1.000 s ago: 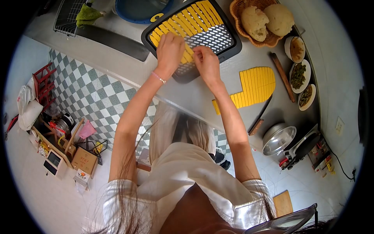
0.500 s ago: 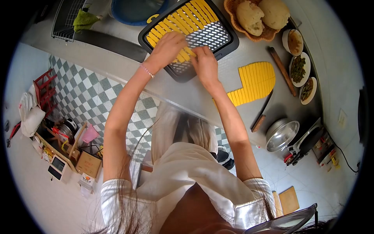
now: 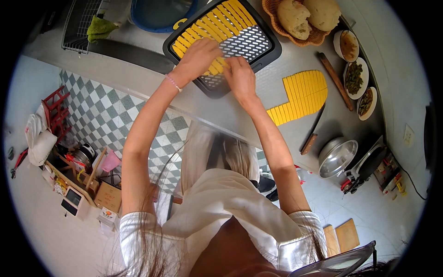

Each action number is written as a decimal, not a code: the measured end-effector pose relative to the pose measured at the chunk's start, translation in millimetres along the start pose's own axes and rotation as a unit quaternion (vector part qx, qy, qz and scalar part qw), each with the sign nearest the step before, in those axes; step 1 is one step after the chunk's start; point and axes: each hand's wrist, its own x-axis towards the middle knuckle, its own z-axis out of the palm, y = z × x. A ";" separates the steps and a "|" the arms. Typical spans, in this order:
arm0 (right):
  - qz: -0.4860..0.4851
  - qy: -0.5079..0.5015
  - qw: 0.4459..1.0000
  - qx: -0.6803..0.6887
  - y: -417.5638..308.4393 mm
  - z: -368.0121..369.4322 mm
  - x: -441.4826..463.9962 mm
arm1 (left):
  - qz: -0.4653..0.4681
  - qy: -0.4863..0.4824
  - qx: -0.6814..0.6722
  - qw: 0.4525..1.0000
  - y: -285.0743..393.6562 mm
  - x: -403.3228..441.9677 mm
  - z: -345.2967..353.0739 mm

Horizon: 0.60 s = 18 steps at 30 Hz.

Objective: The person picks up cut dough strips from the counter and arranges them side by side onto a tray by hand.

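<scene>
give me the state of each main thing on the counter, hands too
left hand: fingers curled over the tray, grip hidden
right hand: fingers bent beside yellow strips, grip unclear
perforated tray: partly covered
yellow strips: cut, laid side by side
yellow dough sheet: sliced, notched at one side
knife: lying down
wooden rolling pin: lying down
wicker basket: holding buns
left bun: torn
</scene>
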 end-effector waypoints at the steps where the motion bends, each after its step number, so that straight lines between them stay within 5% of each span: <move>1: 0.001 0.000 1.000 -0.002 -0.3 -1.0 -0.7 | -0.012 0.025 -0.011 1.000 -1.2 -0.2 -1.0; 8: 0.006 0.000 1.000 -0.016 -5.5 -10.5 -6.6 | -0.104 0.090 -0.020 0.990 -13.6 -16.5 -21.7; 15: 0.045 0.041 0.997 0.051 -7.2 -29.9 -25.7 | -0.050 0.028 0.022 0.998 5.3 -21.1 -0.7; 18: 0.094 0.082 0.988 0.091 6.5 -64.6 -55.6 | -0.020 0.074 0.029 0.997 20.5 -19.3 6.5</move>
